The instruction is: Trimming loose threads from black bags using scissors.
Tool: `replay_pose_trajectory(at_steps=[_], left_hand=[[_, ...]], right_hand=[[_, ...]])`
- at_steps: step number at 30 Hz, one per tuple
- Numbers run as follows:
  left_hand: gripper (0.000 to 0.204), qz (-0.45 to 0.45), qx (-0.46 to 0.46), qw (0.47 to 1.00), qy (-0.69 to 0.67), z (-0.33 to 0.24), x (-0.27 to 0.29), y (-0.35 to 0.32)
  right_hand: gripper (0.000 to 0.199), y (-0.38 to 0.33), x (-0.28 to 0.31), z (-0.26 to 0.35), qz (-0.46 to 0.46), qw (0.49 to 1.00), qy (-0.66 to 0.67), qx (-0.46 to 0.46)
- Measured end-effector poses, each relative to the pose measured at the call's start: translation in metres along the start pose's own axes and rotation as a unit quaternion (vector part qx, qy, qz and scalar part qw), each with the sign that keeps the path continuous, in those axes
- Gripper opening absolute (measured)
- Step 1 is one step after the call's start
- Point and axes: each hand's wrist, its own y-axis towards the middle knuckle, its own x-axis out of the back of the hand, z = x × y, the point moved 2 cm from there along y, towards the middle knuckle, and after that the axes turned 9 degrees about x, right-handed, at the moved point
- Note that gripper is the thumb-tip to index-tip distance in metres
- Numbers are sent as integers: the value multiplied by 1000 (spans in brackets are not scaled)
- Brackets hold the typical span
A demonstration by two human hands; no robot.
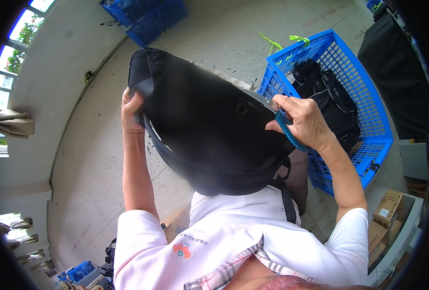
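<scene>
A large black backpack [195,116] is spread out in front of my body, held up between both hands. My left hand [131,110] is closed around its left edge, with the thumb on the near face and most fingers hidden behind. My right hand [299,121] is closed at the bag's upper right edge, near a small dark round spot on the panel. A curved teal strip [288,129] lies along the palm side of my right hand; its kind is unclear. Black straps [286,195] hang from the bag's lower right side against my white shirt.
To the right stands a blue plastic crate [378,130] with black bags [328,96] in it. More blue crates [151,24] are at the far side. Cardboard boxes [387,208] sit on a shelf at lower right. Black cloth [393,72] hangs at far right, a wall [55,72] runs along the left.
</scene>
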Motion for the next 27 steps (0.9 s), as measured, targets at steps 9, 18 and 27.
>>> replay_pose_trajectory(at_steps=[9,18,27], left_hand=[[38,36,-25,999,1,1,-8,1],[40,37,-22,999,-15,5,3,0],[42,45,-35,996,-71,7,-2,0]], right_hand=[[50,22,2,6,-1,1000,3,2],[41,29,-7,11,-31,999,40,13],[43,35,-7,13,-41,999,21,15]])
